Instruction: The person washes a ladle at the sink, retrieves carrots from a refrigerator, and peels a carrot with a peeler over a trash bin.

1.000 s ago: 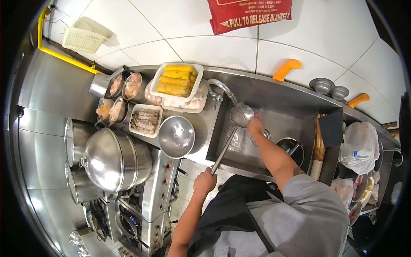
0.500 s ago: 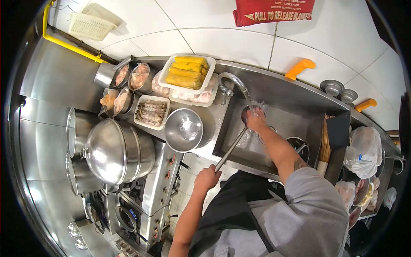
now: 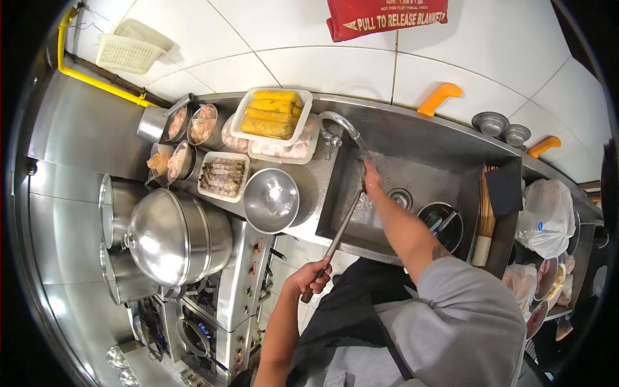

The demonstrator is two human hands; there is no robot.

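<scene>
Long-handled ladle (image 3: 346, 222) on a slant, head end by the tap (image 3: 354, 133)

So the ladle is the centre of everything here. Its head end is inside the steel sink (image 3: 422, 148), just below the spout, and the handle slants back over the sink's front edge toward the person. Long axis goes near-left to far-right, pretty much a straight line from one hand to the other.

The left hand (image 3: 310, 277) has its fingers curled round the handle, with a short stub poking out past the fist. The right hand (image 3: 372, 178) is the nearer one to the head, way out at the far end. Tbh I can't tell if it's gripping the head or just pressed against it; from up here the head is mostly edge-on or hidden.

Moving outward: the drain (image 3: 401, 198) is off to the right of that hand, then a dark-looking pot (image 3: 458, 237) with utensils in it, then a bundle of thin sticks (image 3: 487, 222) along the sink's right side. Left of the sink there's a steel bowl (image 3: 271, 200) on the counter, a tray of greyish pieces (image 3: 223, 177) (shrimp maybe?) and some yellow rolls (image 3: 269, 119) in a tray behind. Big lidded pot (image 3: 169, 237) further left.
</scene>
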